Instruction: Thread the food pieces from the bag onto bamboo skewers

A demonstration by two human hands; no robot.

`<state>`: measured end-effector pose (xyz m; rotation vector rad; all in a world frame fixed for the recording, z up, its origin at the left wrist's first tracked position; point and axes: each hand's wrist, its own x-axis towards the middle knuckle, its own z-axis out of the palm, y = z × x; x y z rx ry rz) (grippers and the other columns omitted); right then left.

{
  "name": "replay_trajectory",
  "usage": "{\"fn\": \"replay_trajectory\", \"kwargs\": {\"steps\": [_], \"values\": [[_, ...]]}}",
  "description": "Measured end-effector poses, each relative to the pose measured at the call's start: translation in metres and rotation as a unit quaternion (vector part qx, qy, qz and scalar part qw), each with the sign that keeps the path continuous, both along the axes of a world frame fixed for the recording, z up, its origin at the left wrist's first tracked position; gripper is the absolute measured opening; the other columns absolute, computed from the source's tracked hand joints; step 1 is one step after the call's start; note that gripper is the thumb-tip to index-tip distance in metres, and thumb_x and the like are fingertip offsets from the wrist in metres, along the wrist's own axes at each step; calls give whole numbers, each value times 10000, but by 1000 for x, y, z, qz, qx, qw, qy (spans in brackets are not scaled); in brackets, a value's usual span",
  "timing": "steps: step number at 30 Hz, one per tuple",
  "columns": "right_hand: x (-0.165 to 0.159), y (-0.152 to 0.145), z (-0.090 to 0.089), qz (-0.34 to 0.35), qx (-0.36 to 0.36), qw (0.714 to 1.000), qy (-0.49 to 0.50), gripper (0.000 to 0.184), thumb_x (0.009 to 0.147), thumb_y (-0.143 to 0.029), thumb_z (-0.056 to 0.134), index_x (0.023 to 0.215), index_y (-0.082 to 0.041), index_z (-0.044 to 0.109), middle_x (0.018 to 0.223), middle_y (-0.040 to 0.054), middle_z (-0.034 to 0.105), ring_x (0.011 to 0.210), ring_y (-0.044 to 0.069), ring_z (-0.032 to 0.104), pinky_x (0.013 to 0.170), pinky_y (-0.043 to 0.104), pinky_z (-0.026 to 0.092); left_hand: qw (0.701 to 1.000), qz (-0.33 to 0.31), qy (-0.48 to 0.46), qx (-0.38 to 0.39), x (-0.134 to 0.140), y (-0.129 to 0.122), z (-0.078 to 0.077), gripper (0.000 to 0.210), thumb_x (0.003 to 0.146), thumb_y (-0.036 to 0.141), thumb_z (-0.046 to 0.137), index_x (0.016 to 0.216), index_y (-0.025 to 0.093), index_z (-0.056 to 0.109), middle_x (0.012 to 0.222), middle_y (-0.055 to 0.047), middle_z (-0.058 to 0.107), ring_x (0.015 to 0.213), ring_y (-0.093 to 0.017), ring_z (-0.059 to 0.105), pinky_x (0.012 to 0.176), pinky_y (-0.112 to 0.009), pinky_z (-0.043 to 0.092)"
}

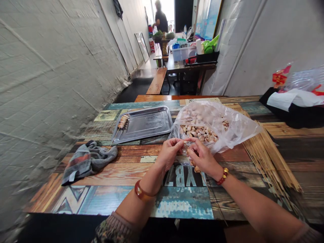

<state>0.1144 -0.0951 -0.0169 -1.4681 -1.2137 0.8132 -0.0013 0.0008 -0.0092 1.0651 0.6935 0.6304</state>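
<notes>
My left hand (172, 150) is closed in a pinch at the front edge of a clear plastic bag (238, 130). A small pale piece, seemingly a garlic clove (185, 142), sits at its fingertips. My right hand (201, 156) is closed around a bamboo skewer (215, 198), whose lower end slants down toward the table's near edge. Brownish cloves are threaded on it, partly hidden by the fingers. Inside the bag lie many unpeeled garlic cloves (199, 132). A loaded garlic skewer (123, 122) rests on the left end of a metal tray (149, 124).
A bundle of bare bamboo skewers (273, 160) lies at right. Left of me is a crumpled grey cloth (88, 162), under the loaded skewer's handle. A black container (286, 114) with plastic packaging stands far right. Beyond are a bench (157, 81), a cluttered table (177, 65) and a person (161, 21).
</notes>
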Motion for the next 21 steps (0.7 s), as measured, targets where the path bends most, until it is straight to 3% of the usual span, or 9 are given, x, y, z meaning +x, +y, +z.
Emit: {"fn": "replay_trajectory", "kwargs": {"steps": [6,10,13,16,18,21], "values": [[3,3,-5,-14,-9,1000,20,218,895,-315,457,1086,-212,450,647,-57,519,466,93,507,461,221,434,999,-32,25,18,2,-9,-1,300,632,401,766,658,122,656,499,23,531,448,-52,415,455,-179,287],[8,5,-5,5,-4,999,46,329,912,-383,438,1194,-212,423,709,-35,548,558,117,568,508,239,485,999,-32,4,-4,3,-6,-2,315,667,428,741,737,127,681,567,19,550,470,-44,425,463,-173,292],[12,3,-1,-3,9,1000,19,408,934,-424,391,1277,-208,430,946,44,625,840,164,625,737,312,526,999,-31,-19,-34,2,-3,-2,384,703,492,690,849,137,702,660,-6,589,523,-61,487,480,-179,327],[15,1,4,-25,23,999,-21,456,940,-459,363,1294,-195,478,1254,97,561,1161,212,516,993,392,409,999,-47,-4,-13,2,-5,0,396,690,499,699,830,128,706,662,-21,612,554,-78,518,510,-189,362],[15,0,5,-24,6,1000,-4,517,932,-503,354,1322,-184,469,1255,111,570,1173,230,513,979,402,424,998,-53,12,12,2,-8,3,350,641,431,761,796,123,700,694,-35,648,590,-87,546,558,-196,397],[15,-1,6,3,-26,996,87,606,920,-563,323,1389,-186,384,1092,113,649,960,214,631,789,359,525,999,-32,11,1,1,-8,6,312,579,349,813,750,127,676,723,-40,671,613,-99,573,594,-212,430]]}}
